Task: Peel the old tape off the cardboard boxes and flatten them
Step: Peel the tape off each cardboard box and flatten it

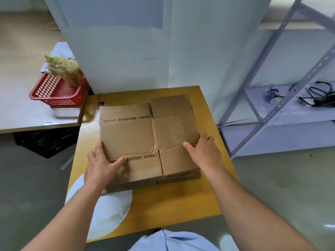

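Observation:
A stack of flattened brown cardboard boxes (137, 140) lies on a small wooden table (181, 205). The top sheet shows printed lines of text and creased flaps, with a crumpled spot near its middle front. My left hand (101, 165) holds the stack's left front edge, its thumb lying on top of the cardboard and its fingers around the side. Against the stack's right edge my right hand (204, 153) rests, thumb on top, fingers down the side. No tape is plainly visible on the top sheet.
A white round disc (107, 212) sticks out from under the stack at the table's front left. A red basket (58, 91) with dried grass sits on a side table at left. A grey metal shelf (282, 105) with cables stands right. A white wall rises behind.

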A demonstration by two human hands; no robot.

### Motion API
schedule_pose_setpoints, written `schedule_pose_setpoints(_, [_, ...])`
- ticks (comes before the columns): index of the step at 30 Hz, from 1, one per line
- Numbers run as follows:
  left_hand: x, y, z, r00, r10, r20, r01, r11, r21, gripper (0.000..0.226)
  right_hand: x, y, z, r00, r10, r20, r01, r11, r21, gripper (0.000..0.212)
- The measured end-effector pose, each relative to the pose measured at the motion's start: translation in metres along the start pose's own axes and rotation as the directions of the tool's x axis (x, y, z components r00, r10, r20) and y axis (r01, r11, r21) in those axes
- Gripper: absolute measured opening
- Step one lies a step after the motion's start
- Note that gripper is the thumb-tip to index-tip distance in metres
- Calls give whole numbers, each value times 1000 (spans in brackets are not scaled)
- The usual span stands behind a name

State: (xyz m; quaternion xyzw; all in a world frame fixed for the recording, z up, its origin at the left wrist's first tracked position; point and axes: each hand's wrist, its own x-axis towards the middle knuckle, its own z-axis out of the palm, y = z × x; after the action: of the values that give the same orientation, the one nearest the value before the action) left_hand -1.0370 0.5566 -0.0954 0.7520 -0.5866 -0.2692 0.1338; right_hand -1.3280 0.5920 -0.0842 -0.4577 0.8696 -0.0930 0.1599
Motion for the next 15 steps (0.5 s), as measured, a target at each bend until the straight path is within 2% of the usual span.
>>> schedule_pose_setpoints(2, [5, -3, 2, 1000, 2, 7, -2, 999, 32, 101, 0, -1, 2, 1000, 9, -26, -10, 998, -64, 67])
schedule_pose_setpoints(4, [8, -4, 4, 999, 34, -35, -30, 994, 109, 101, 1, -8, 4, 994, -51, -93, 37, 989, -140, 63])
schedule_pose_setpoints(7, [14, 5, 10, 982, 178, -70, -160, 964, 212, 102, 8, -31, 11, 950, -304, -77, 291, 946, -146, 68])
schedule_pose_setpoints(9, [21, 16, 16, 954, 299, -3, -286, 915, 286, 100, 16, -49, 17, 908, -419, 8, 419, 905, -82, 65])
schedule_pose_setpoints(12, [32, 24, 28, 913, 392, 115, -405, 831, 382, 77, 26, -58, 30, 890, -450, 73, 455, 886, -91, 60])
schedule_pose_setpoints(15, [34, 18, 40, 906, 406, 116, -410, 779, 474, 61, 25, -51, 44, 886, -461, 60, 462, 859, -222, 67])
